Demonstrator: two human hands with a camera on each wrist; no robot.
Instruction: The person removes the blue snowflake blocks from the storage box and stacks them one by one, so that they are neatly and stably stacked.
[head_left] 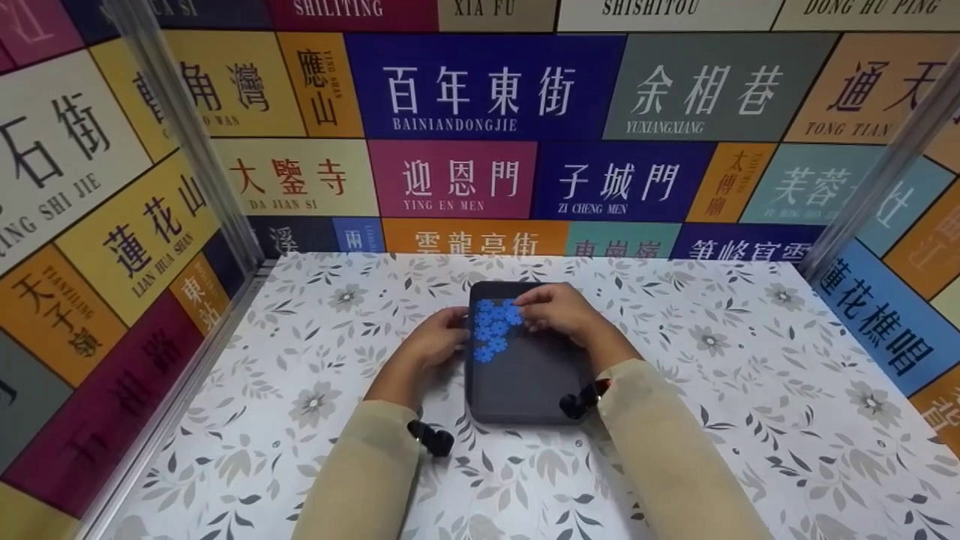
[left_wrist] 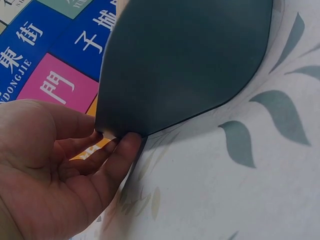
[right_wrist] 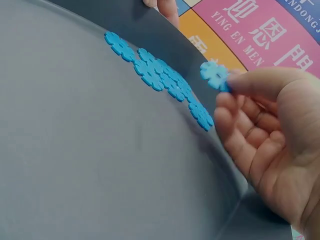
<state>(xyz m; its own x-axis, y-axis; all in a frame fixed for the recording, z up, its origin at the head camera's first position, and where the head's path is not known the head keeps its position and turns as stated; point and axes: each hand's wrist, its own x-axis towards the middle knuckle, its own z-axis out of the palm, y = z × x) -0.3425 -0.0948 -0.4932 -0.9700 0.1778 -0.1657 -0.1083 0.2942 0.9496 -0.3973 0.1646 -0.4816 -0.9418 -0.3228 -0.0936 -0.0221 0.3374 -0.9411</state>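
Observation:
A dark grey rectangular tray (head_left: 529,386) with rounded corners lies on the table. My left hand (head_left: 439,337) grips its left side; in the left wrist view, the thumb and fingers close on the edge of the tray (left_wrist: 170,65). Several blue flower-shaped plastic discs (head_left: 491,330) lie flat in the tray's upper left part, close together. In the right wrist view, my right hand (right_wrist: 270,135) pinches one blue flower disc (right_wrist: 214,75) between thumb and forefinger, above the discs (right_wrist: 155,72) lying in the tray. From the head, this hand (head_left: 559,309) overlaps the tray's far right part.
A white cloth with grey leaves and flowers (head_left: 315,405) covers the table. Panels with coloured name signs (head_left: 480,86) stand behind and on both sides, with clear corner posts (head_left: 202,127) between them. Black straps with small cameras (head_left: 431,437) sit at both sleeve cuffs.

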